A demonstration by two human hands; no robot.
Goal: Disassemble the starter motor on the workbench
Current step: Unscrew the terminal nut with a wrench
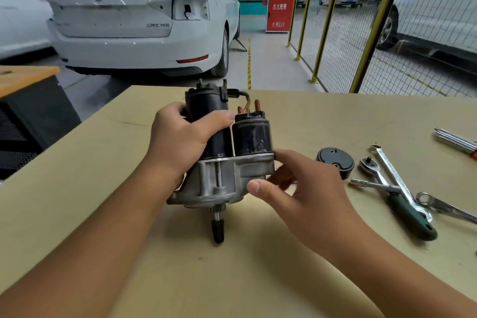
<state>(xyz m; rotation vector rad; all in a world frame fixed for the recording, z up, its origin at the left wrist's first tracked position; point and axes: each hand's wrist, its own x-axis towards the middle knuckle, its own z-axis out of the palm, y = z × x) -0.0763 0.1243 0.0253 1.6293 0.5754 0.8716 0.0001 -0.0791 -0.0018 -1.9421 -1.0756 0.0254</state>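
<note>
The starter motor (219, 178) lies at the middle of the tan workbench (103, 162), its pinion shaft pointing toward me. Its black cylindrical body (206, 100) and the smaller black solenoid (254, 134) with copper terminals point away. My left hand (180, 137) grips the black body, thumb across its top. My right hand (299, 188) holds the silver aluminium nose housing at its right side, thumb on the front and fingers behind. A black round end cap (335, 162) lies detached on the bench to the right.
Right of the motor lie a ratchet with a green handle (402, 209), a combination wrench (397, 178), another wrench (446, 206) and a set of hex keys (456, 141). Beyond the bench stand a white car (139, 20) and a yellow mesh fence (361, 33).
</note>
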